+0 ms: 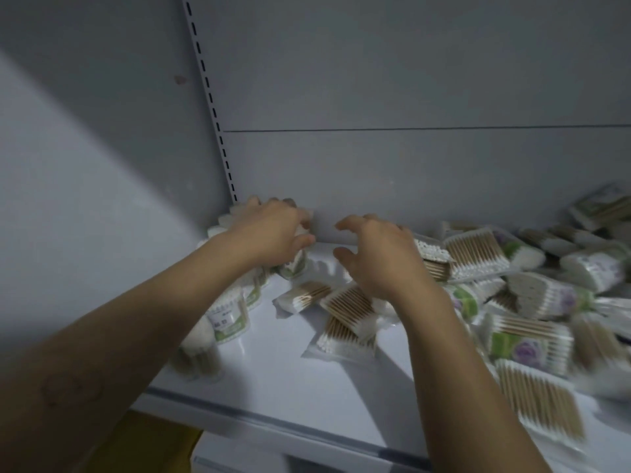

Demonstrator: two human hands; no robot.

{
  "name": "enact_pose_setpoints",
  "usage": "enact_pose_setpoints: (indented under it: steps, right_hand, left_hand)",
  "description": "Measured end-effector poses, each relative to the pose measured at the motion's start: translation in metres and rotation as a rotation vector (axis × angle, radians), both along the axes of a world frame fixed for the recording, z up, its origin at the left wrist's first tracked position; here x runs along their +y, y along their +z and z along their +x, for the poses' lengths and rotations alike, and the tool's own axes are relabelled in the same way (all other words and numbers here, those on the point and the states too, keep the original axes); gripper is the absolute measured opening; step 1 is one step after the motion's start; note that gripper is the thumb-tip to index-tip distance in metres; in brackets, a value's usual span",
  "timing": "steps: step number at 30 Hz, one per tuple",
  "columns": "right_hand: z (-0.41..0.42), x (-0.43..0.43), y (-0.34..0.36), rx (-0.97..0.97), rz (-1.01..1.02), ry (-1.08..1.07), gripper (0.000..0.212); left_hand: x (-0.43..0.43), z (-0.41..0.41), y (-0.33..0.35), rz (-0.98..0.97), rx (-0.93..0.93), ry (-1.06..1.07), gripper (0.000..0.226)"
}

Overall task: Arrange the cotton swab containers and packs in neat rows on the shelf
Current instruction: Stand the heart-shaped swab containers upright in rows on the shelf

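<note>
Forward from the foot of the white slotted upright (pixel 213 110), clear round cotton swab containers (pixel 228 322) with white-and-green labels stood in a line along the left side of the white shelf (pixel 307 373). Just right of the upright, the left hand (pixel 269 230) curled its fingers and thumb round one green-labelled container (pixel 295 266). Farther right, the right hand (pixel 379 254) hovered with fingers bent and spread, gripping nothing, above flat clear packs (pixel 348 302) of tan-stemmed, white-tipped swabs. These lay jumbled, and some were printed with purple flowers.
</note>
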State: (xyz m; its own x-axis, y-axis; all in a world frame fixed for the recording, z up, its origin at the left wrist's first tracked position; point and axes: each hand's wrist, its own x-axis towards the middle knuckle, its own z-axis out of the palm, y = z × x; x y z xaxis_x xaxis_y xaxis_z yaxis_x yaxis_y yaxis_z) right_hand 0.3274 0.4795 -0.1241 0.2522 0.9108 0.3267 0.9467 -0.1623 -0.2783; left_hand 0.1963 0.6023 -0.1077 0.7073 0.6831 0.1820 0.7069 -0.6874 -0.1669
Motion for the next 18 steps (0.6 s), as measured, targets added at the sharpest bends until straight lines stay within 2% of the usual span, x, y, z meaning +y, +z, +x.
enact_pose_setpoints:
  steps: [3, 6, 8, 10, 13, 18]
  right_hand:
    - [0.004, -0.022, 0.001, 0.006, -0.005, -0.03, 0.046]
    - [0.0, -0.042, -0.001, -0.027, -0.024, -0.046, 0.046]
    - [-0.007, -0.052, -0.005, -0.062, -0.07, -0.026, 0.049]
    - [-0.015, -0.06, -0.011, -0.126, -0.182, 0.016, 0.061]
    - [-0.022, -0.06, -0.027, -0.267, -0.379, 0.042, 0.084]
    - [-0.02, -0.048, -0.04, -0.422, -0.373, 0.001, 0.089]
  left_hand:
    - [-0.034, 0.004, -0.002, -0.018, -0.071, -0.078, 0.034]
    - [-0.061, 0.0, -0.018, -0.191, -0.005, -0.044, 0.044]
    - [-0.07, -0.008, -0.03, -0.321, 0.04, -0.05, 0.036]
    - [-0.077, -0.012, -0.04, -0.406, 0.049, -0.074, 0.024]
    - [-0.087, -0.01, -0.049, -0.435, 0.009, -0.036, 0.048]
    - [-0.087, -0.016, -0.061, -0.426, -0.032, -0.045, 0.062]
